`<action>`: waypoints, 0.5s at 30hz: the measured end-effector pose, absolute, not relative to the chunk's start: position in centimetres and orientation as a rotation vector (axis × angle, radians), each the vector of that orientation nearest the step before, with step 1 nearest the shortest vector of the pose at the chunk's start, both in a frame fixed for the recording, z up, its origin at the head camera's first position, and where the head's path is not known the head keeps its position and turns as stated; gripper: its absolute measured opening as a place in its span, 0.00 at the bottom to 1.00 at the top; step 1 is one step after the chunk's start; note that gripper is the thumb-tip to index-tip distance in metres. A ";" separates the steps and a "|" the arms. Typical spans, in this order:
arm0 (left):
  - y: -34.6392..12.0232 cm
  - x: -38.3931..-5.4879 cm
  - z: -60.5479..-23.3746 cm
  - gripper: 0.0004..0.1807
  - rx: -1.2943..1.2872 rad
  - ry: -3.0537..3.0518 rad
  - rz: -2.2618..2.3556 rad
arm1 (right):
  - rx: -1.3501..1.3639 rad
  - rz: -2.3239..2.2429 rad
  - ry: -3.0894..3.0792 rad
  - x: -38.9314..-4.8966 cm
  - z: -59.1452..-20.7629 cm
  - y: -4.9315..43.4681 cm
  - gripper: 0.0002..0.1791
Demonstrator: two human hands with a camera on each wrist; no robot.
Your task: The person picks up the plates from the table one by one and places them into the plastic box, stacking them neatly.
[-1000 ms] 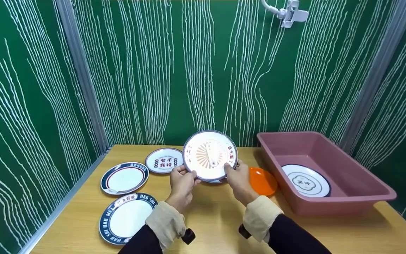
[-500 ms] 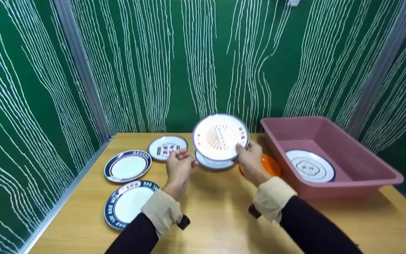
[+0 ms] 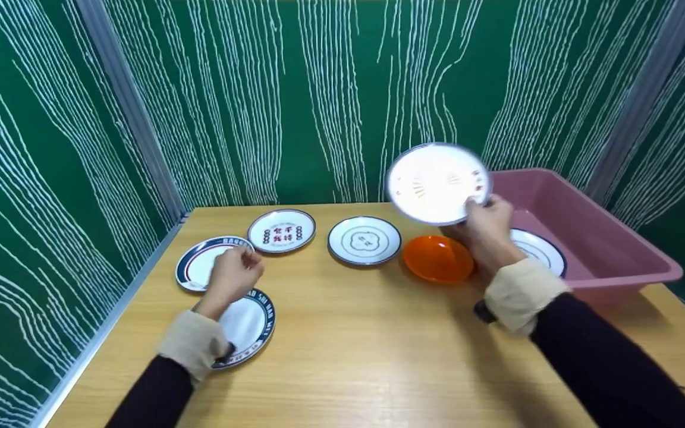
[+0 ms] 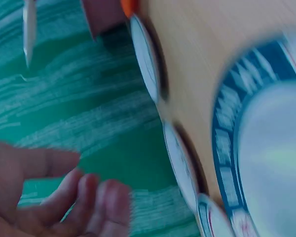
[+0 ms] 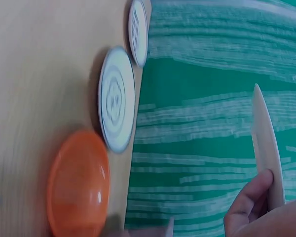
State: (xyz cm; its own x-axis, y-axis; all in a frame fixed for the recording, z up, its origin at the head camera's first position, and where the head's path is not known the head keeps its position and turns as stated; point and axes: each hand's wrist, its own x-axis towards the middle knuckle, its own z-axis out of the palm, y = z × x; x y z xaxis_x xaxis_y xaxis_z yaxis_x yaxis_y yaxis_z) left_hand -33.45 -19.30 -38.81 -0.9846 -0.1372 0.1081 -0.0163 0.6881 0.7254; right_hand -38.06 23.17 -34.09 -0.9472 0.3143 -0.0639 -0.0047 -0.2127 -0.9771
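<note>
A white plate [image 3: 437,184] with a fan print and a dark rim is held up in the air by my right hand [image 3: 488,229], thumb on its face at the lower right edge. The right wrist view shows the same plate [image 5: 266,143] nearly edge-on, pinched between thumb and fingers. My left hand [image 3: 234,276] hovers above two blue-rimmed plates, an upper one [image 3: 197,267] and a lower one [image 3: 253,327], fingers loosely curled. Nothing is between those fingers in the left wrist view, where the hand [image 4: 74,197] is seen from the side.
A pink tub [image 3: 604,238] stands at the right with a white plate [image 3: 539,249] inside. Along the wooden table [image 3: 366,356] lie an orange plate [image 3: 437,258], a white plate with a cloud outline [image 3: 365,240] and one with red characters [image 3: 282,230]. A green wall [image 3: 319,107] stands behind.
My left hand has let go of the fan-print plate and moved left. My right hand has carried that plate up and right, uncovering the cloud-outline plate beneath it.
</note>
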 end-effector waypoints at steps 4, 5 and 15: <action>-22.6 -33.0 -38.8 0.10 0.201 -3.072 -0.883 | -0.431 2.232 -1.757 -38.5 -33.0 26.0 0.20; -23.2 -32.9 -38.9 0.12 0.247 -3.123 -0.853 | -0.448 2.210 -1.749 -38.7 -32.8 26.7 0.20; -26.4 -33.0 -39.1 0.15 0.447 -3.230 -0.715 | -0.661 2.303 -1.550 -39.0 -31.3 32.6 0.29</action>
State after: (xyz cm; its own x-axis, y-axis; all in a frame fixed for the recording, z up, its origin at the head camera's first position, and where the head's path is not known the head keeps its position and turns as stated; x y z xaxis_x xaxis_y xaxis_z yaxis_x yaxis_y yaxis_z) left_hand -33.03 -26.41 -39.05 -0.9454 -0.2146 -0.2455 -0.2982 0.8737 0.3843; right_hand -39.01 32.60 -31.32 -0.8536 0.4759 -0.2119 0.0172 -0.3808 -0.9245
